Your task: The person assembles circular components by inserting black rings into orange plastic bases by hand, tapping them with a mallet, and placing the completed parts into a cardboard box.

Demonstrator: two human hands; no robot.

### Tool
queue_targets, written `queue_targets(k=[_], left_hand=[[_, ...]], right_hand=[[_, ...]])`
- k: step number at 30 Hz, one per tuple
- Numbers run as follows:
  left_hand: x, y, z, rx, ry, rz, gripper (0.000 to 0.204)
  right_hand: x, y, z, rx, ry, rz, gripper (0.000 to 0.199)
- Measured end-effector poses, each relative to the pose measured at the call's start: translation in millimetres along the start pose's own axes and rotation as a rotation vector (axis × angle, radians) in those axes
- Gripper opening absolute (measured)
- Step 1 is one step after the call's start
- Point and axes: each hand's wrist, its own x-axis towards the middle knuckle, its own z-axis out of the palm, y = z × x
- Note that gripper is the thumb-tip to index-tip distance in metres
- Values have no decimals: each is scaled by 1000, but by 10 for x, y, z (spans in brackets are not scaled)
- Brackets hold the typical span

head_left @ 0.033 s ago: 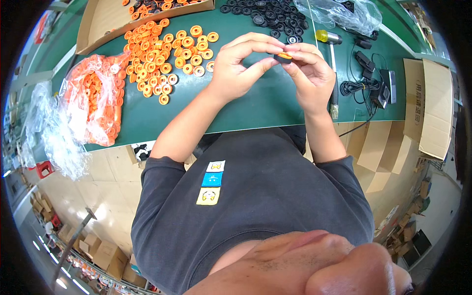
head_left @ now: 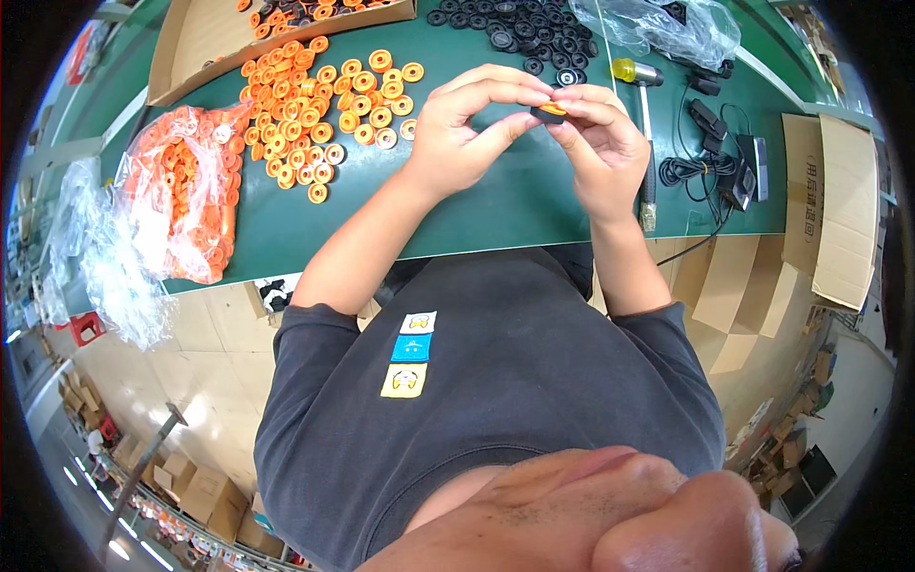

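Here a small black ring with an orange disc (head_left: 550, 112) sits pinched between both hands above the green table (head_left: 496, 205): the left hand (head_left: 464, 129) closes thumb and fingers on its near side, the right hand (head_left: 600, 143) clamps the far side. The two parts look half-mated; pressing them flush calls for a square, even squeeze. Loose orange discs (head_left: 324, 105) lie left, black rings (head_left: 519, 27) behind. A clear bag of discs (head_left: 181, 191) hangs at the table's left edge, and a brown carton (head_left: 834, 205) stands right, near a yellow-headed mallet (head_left: 640, 95).

You sit in an assembly workshop: green workbench (head_left: 515, 205), heaps of orange rings (head_left: 319, 105), cardboard cartons (head_left: 829, 205).
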Motion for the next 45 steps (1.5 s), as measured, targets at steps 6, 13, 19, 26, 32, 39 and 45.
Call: queue_targets(k=[6,13,19,26,32,39,45], left_hand=[[3,22,-10,52,-28,13,21],[-49,32,48,-197,20,-211,21],[-83,-19,36,-230,13,-233,19],[-56,5,59,-227,38,-264,18],[-28,-65,31,-505,104,-417,23],[-30,-15,57,-442,63,-405,20],[-44,-31,45,-394,12,-346,20]], right_hand=[[1,37,-19,-285,-13,-145,25],[-17,68,46,-223,35,-153,24],[-46,98,78,-167,47,-133,22],[-82,79,154,-35,120,12,19],[-37,17,144,303,76,281,38],[-96,58,111,283,101,282,37],[-107,35,81,280,96,255,35]])
